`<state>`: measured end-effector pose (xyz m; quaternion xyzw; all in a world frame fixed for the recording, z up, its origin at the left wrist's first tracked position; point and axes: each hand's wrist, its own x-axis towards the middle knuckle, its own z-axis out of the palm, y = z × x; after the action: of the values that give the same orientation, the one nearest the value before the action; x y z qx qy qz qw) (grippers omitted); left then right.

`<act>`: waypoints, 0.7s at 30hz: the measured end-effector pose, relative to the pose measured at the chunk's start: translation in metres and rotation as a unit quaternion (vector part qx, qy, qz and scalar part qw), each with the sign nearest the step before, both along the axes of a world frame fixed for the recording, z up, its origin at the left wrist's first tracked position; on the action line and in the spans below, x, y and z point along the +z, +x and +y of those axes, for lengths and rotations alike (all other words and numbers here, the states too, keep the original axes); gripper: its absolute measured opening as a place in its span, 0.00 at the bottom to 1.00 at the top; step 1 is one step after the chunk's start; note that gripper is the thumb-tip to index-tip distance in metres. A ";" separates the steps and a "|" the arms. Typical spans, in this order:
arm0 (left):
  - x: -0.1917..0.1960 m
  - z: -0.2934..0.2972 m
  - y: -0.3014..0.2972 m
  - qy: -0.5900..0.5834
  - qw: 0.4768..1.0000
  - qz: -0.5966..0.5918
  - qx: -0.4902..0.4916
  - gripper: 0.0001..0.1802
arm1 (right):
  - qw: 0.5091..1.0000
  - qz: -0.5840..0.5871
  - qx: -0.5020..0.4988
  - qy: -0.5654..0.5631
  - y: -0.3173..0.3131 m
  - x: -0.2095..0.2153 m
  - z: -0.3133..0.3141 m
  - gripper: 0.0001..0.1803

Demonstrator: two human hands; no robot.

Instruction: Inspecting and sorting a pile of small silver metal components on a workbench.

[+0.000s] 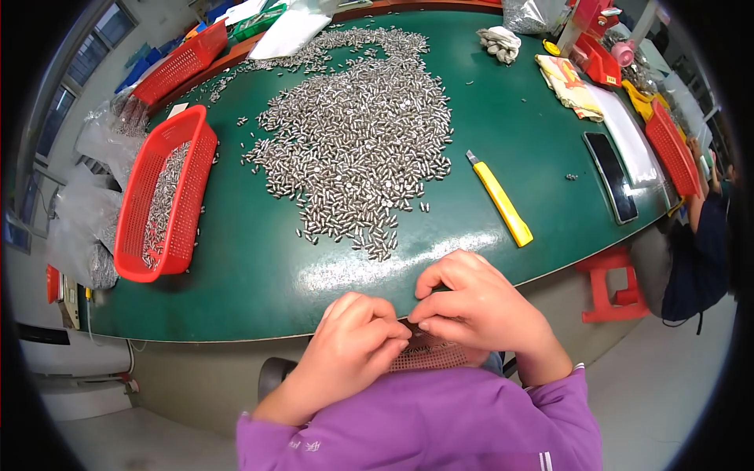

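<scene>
The left hand (349,334) and right hand (475,306) nearly met — fingers (365,310) curled, thumbs (385,356) drawn inward — while the forearms (287,404) slanted toward each other from either side.

The bullet-shaped pellets (369,129) are shiny metal, the counter (251,235) smooth and glossy, the long basket (191,188) plastic, the gloves (499,45) cloth.
</scene>
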<state>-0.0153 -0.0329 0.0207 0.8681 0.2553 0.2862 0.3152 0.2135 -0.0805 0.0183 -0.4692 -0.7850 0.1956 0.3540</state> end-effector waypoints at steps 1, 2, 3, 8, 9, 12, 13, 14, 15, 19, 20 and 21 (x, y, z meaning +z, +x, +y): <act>0.003 -0.001 -0.002 -0.029 0.999 -0.004 -0.022 0.08 | 1.000 0.008 0.013 -0.015 0.001 0.002 0.000 0.06; -0.006 0.004 -0.002 0.032 0.999 -0.012 0.007 0.10 | 0.999 0.003 -0.036 0.009 -0.003 0.002 0.003 0.07; -0.007 0.007 0.002 0.052 0.996 -0.013 0.072 0.12 | 0.996 -0.004 -0.081 0.031 -0.009 0.001 0.007 0.08; -0.017 0.023 0.022 0.023 0.988 -0.016 0.151 0.29 | 0.988 -0.018 -0.141 0.066 -0.026 -0.007 0.033 0.11; -0.020 0.025 0.023 0.048 0.988 -0.008 0.147 0.33 | 0.988 -0.017 -0.140 0.067 -0.026 -0.008 0.035 0.11; -0.022 0.027 0.027 0.035 0.989 -0.020 0.144 0.34 | 0.988 -0.055 -0.132 0.065 -0.026 -0.007 0.038 0.11; -0.022 0.028 0.027 0.034 0.989 -0.020 0.145 0.34 | 0.988 -0.054 -0.131 0.067 -0.025 -0.007 0.038 0.10; -0.021 0.028 0.027 0.026 0.990 -0.022 0.138 0.34 | 0.988 -0.053 -0.129 0.069 -0.025 -0.007 0.037 0.10; -0.021 0.029 0.028 0.018 0.991 -0.023 0.131 0.34 | 0.988 -0.054 -0.129 0.067 -0.025 -0.007 0.035 0.10; -0.020 0.030 0.028 0.011 0.992 -0.019 0.125 0.33 | 0.984 -0.060 -0.162 0.054 -0.026 -0.005 0.028 0.05; -0.019 0.030 0.029 0.012 0.991 -0.020 0.128 0.33 | 0.981 -0.065 -0.178 0.050 -0.026 -0.005 0.027 0.05; -0.018 0.030 0.030 0.012 0.991 -0.021 0.132 0.33 | 0.981 -0.067 -0.178 0.050 -0.026 -0.005 0.028 0.05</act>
<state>0.0148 -0.0032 0.0024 0.8246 0.3572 0.3461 0.2694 0.1879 -0.0529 0.0130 -0.5953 -0.7195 0.0586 0.3528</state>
